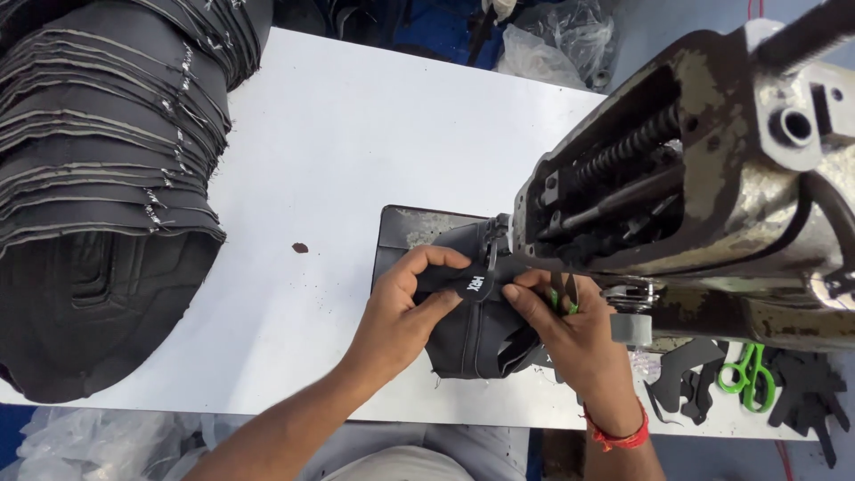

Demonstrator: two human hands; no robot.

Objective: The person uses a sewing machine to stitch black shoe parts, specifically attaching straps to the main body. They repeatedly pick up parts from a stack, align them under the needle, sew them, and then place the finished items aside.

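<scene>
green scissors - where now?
Head view, lower right: the green scissors lie on the table among black cut pieces, below the sewing machine.

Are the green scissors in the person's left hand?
No, the green scissors lie on the table to the right, among black cut pieces, while the left hand pinches the black shoe piece at the sewing machine.

left hand (405, 307): palm down, fingers curled, thumb and forefinger pinched together; forearm bare, coming up from the lower left
right hand (561, 325): fingers bent inward, fingertips near the left thumb; wrist wears a red band; forearm rising from below
</scene>
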